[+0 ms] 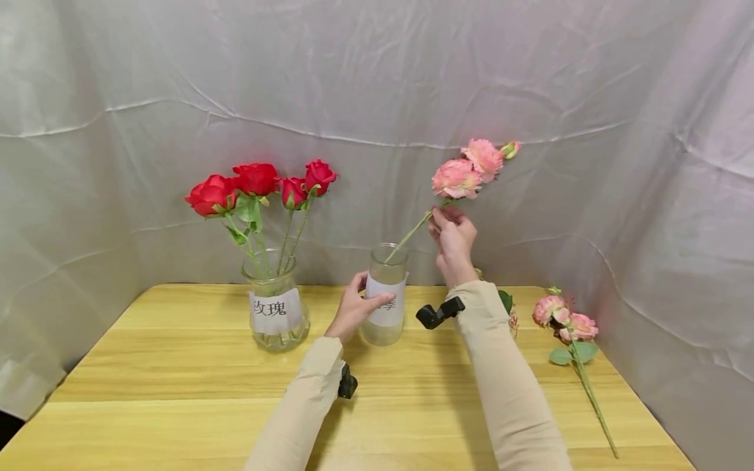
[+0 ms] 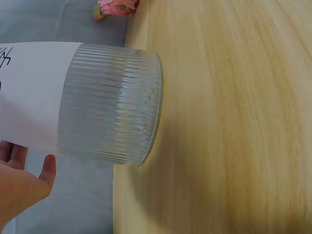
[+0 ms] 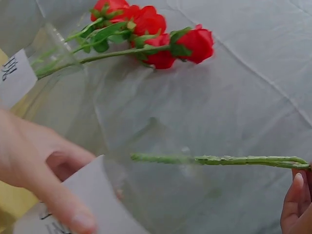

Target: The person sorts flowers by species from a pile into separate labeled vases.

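Note:
My left hand (image 1: 360, 307) holds a clear ribbed glass vase (image 1: 383, 333) by its side, thumb across the white paper label (image 2: 34, 92). The vase stands on the wooden table. Between the fingertips of my right hand (image 1: 455, 242), a pink flower (image 1: 456, 178) is pinched by its green stem, just below the blooms. It leans to the right, with two full heads and a bud. In the right wrist view the lower end of the stem (image 3: 234, 160) has passed the vase's rim and shows through the glass.
At left, a wider glass vase (image 1: 303, 320) with a printed label holds several red roses (image 1: 256, 178). Another pink flower (image 1: 580, 327) lies on the table (image 1: 177, 405) at right. Behind the right forearm, leaves (image 1: 505, 301) partly show. A grey curtain (image 1: 377, 85) hangs behind.

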